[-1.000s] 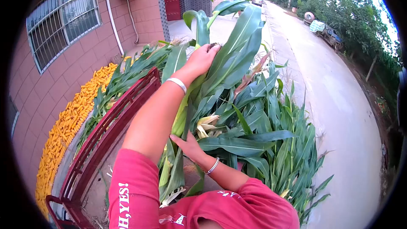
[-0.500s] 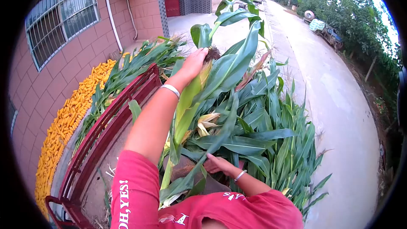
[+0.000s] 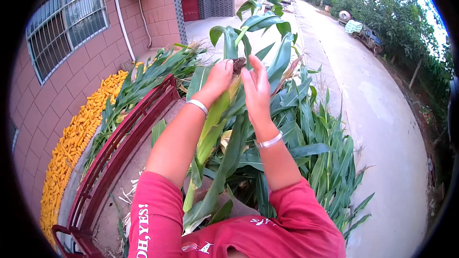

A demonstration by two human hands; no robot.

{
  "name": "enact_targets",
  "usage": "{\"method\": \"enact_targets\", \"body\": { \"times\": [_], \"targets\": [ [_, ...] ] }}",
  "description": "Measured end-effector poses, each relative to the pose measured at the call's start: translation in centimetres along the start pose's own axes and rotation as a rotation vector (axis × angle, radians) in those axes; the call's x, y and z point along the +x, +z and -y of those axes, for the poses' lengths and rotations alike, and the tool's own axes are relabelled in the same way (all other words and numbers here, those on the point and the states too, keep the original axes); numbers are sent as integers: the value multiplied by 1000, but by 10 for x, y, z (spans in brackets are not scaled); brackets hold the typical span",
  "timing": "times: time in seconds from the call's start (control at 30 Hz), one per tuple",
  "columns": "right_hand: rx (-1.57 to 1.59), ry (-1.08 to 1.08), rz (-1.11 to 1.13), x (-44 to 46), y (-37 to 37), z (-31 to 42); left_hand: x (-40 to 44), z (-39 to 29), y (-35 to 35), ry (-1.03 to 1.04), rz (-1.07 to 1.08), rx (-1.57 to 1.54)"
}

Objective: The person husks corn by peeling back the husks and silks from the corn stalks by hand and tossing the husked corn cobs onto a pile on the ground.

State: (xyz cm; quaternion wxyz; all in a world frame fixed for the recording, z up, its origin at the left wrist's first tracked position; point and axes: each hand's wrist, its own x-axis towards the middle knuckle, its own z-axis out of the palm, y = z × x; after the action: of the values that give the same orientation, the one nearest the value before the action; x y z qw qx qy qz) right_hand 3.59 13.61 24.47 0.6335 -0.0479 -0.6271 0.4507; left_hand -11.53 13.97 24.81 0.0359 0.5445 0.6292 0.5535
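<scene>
In the head view my left hand (image 3: 221,77) is closed around the upper end of an ear of corn (image 3: 213,123), still in its green husk on the stalk. Dark brown corn silk (image 3: 239,65) sticks out at the ear's tip, between my two hands. My right hand (image 3: 256,87) is just right of that tip, fingers stretched out and apart, close to the silk. Whether it touches the silk I cannot tell. Long green leaves (image 3: 233,150) hang below and behind both hands.
A heap of cut corn stalks (image 3: 330,177) lies on the right. At left are the cart's red metal rail (image 3: 119,148), a strip of husked yellow cobs (image 3: 79,138) and a tiled wall (image 3: 43,119). A concrete road (image 3: 382,129) runs along the right.
My right hand has risen from low among the leaves to the ear's tip beside my left hand. The left hand keeps its grip in nearly the same place.
</scene>
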Motion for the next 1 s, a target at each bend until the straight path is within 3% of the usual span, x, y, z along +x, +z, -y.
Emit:
{"method": "enact_targets", "body": {
  "times": [0.13, 0.2, 0.37, 0.4, 0.43, 0.5, 0.63, 0.77, 0.83, 0.9, 1.0],
  "targets": [
    [-38, 158, -189, 28, 24, -59, 0, -6, -8, 4, 14, 174],
    [368, 492, 92, 29, 26, -62, -5, -12, -10, -34, -7, 232],
    [281, 463, 197, 13, 38, -62, -24, 13, -17, -87, -208, 228],
    [262, 481, 193, 8, 41, -69, -16, 56, -14, -252, -350, -44],
    [243, 493, 190, 5, 44, -75, -20, 56, -14, -253, -354, -43],
    [212, 499, 181, -3, 48, -81, -35, 56, -8, -278, -511, -329],
    [258, 533, 86, -14, 49, -84, -59, 19, -15, -262, -480, -494],
    [194, 403, -12, -18, 50, -104, -85, 31, -25, -103, -400, -202],
    [247, 414, -32, -20, 45, -96, -128, 23, -51, 122, -106, 167],
    [251, 415, -59, -21, 45, -82, -191, 0, -72, -99, 42, 145],
    [264, 368, -5, -30, 49, -76, -276, -13, -102, -269, 111, 162]
  ]
}}
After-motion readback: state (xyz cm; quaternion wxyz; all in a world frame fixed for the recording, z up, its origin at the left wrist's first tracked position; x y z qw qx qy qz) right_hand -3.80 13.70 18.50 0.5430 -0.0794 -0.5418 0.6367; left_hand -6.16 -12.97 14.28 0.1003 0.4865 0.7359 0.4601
